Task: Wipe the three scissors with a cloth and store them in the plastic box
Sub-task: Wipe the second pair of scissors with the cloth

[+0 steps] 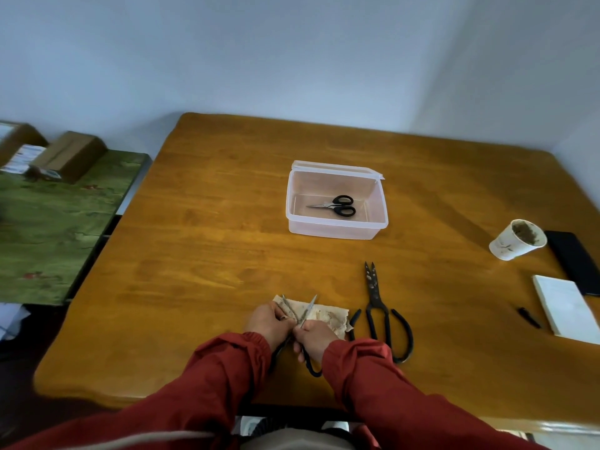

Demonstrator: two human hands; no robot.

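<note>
Left hand (266, 323) and right hand (316, 337) fingers curl round metal scissors (307, 309), blades splayed, tips toward the clear plastic box (334, 230).

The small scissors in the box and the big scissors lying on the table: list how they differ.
Size: the small scissors are far shorter than the big scissors.
Blades: the small scissors' are bright and closed; the big scissors' are dark and spotted, with the tips slightly apart.
Place: the small scissors lie in the plastic box, pointing left; the big scissors lie on the table, pointing away.
Both have black handles.
</note>
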